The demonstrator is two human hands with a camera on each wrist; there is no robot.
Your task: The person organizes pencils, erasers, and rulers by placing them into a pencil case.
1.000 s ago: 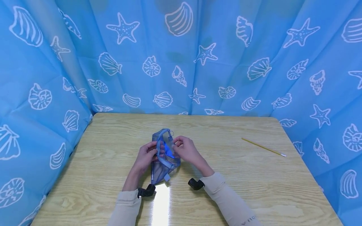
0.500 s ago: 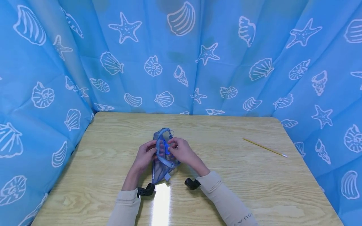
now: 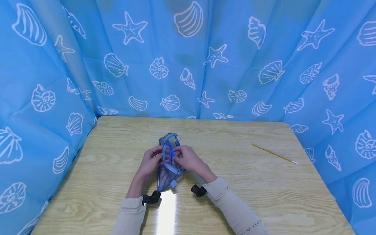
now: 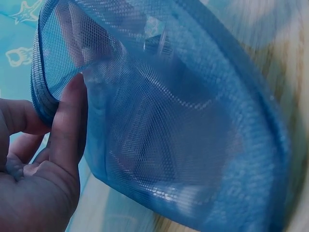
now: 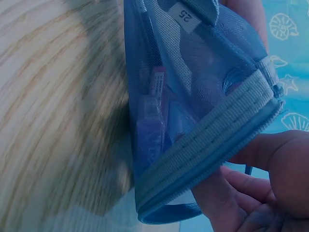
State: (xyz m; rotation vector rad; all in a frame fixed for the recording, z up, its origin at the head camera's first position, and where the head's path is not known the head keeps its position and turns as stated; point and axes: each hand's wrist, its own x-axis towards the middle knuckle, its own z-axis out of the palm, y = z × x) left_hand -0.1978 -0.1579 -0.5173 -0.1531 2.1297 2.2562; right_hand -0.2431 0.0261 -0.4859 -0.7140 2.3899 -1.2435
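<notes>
A blue mesh zipper pouch [image 3: 166,178] stands on the table with its zipped mouth spread apart. My left hand [image 3: 151,160] grips its left side; in the left wrist view, thumb and fingers [image 4: 70,130] pinch the zip edge and mesh. My right hand [image 3: 188,158] is at the mouth with curled fingers, beside something bright blue [image 3: 174,156]. In the right wrist view, its thumb and fingers pass behind the zip edge [image 5: 212,150], tips hidden; I cannot tell what they hold. Through the mesh show a small purplish block in clear wrap [image 5: 149,130] and a pinkish labelled strip [image 5: 158,84].
A yellow pencil [image 3: 273,152] with a white end lies on the wooden table [image 3: 235,195], to the right of the hands. Blue curtains [image 3: 188,58] with white shell prints hang behind the table and along both sides. Each wrist carries a black camera [image 3: 152,197].
My right hand has moved left and slightly down from the pouch's right edge into its mouth, covering more of the bright blue thing. The left hand keeps its hold on the pouch.
</notes>
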